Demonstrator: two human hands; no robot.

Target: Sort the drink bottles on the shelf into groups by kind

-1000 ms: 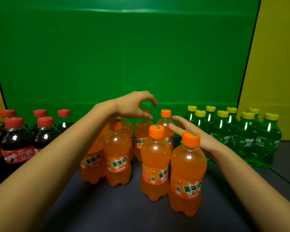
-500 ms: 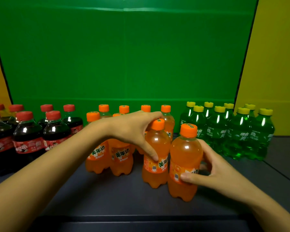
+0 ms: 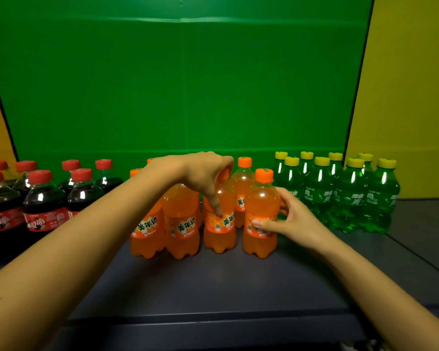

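Two front orange bottles are held, one per hand, mid-shelf (image 3: pixel 213 287). Left orange bottle (image 3: pixel 219 239) is clasped from above round its shoulder by left hand (image 3: pixel 203 173). Right orange bottle (image 3: pixel 261 198) is pinched at label by right hand (image 3: pixel 292 221), grip closed from its 3 o'clock side. Cola grp (image 3: pixel 43 203) is set at 9 o'clock, green grp (image 3: pixel 350 196) at 3 o'clock. Oranges prob. being packed tight btwn them.

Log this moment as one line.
left hand: grips orange plastic soda bottle | right hand: grips rightmost orange plastic bottle | surface: dark grey shelf
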